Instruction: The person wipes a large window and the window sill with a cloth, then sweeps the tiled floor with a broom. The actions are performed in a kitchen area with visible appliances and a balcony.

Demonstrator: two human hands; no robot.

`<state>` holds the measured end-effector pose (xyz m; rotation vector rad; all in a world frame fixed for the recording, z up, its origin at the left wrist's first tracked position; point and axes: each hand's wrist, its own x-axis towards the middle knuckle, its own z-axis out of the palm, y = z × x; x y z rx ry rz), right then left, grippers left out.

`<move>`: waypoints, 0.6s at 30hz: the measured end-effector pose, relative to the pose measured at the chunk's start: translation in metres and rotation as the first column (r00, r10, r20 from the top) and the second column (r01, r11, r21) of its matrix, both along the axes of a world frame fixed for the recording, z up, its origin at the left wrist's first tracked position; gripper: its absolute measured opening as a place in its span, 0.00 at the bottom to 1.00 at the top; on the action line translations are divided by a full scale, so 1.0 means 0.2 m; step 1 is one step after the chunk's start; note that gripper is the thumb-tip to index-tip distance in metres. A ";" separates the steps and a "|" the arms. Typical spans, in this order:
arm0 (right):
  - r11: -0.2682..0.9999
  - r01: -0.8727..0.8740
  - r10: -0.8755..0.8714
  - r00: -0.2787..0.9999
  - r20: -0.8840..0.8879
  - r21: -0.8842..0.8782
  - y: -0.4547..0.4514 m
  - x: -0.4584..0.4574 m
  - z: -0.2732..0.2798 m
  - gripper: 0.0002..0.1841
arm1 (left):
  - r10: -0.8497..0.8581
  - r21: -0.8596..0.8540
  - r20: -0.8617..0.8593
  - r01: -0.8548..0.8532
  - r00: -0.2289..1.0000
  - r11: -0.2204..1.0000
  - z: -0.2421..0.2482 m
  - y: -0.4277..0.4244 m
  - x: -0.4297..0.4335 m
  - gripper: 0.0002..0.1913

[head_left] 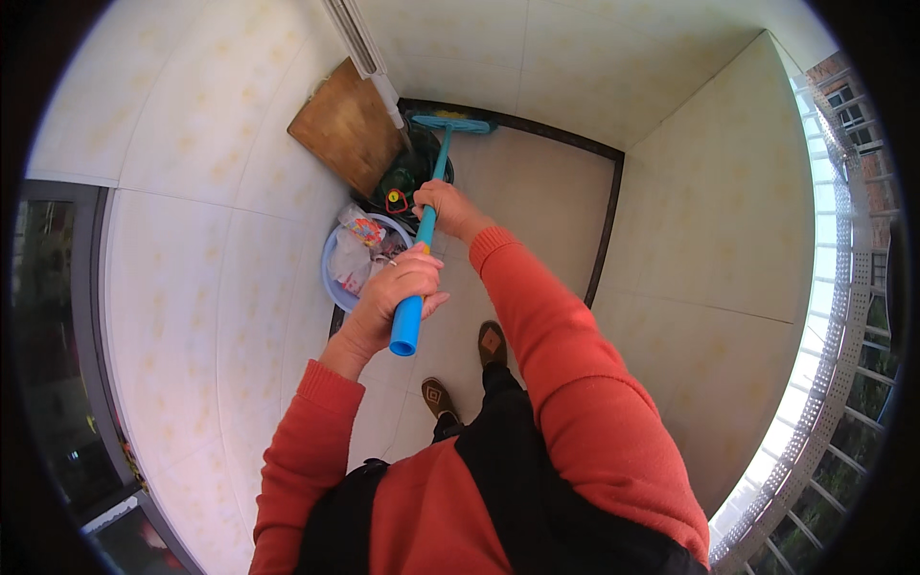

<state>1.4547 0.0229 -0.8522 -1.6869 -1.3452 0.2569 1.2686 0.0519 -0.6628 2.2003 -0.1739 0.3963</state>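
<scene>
A long-handled floor tool, a broom or mop, has a blue tubular handle (407, 320) and a flat teal head (460, 125) against the dark skirting at the back wall. My left hand (402, 284) grips the handle close to its open lower end. Farther up, my right hand (447, 205) is closed around the teal part of the same handle. Whether the head carries bristles or a pad cannot be told.
A blue-rimmed tub (327, 267) with plastic bags stands left of the handle. Behind it are dark green bottles (399, 175) and a wooden board (349, 128) leaning on the wall. Dark skirting (616, 194) edges the tiled floor (535, 190). A barred window (826, 316) is at right.
</scene>
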 end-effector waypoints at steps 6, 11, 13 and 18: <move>0.997 0.019 -0.023 0.998 0.064 0.070 -0.21 -0.09 0.06 0.10 | 0.075 -0.170 0.105 -0.056 0.992 0.984 0.03 -0.13 -0.04 0.13; 0.995 -0.002 -0.011 0.991 -0.130 -0.097 -0.57 -0.29 0.37 0.08 | -0.116 -0.333 0.159 0.164 0.981 0.928 0.33 -0.25 -0.12 0.11; 0.995 -0.082 0.076 0.994 -0.084 -0.062 -0.63 -0.28 0.47 0.09 | -0.159 -0.356 0.157 0.206 0.975 0.912 0.43 -0.28 -0.15 0.11; 0.997 -0.076 0.076 0.997 0.009 0.005 -0.68 -0.06 0.46 0.08 | -0.151 -0.274 0.240 0.216 0.959 0.937 0.38 -0.37 -0.05 0.14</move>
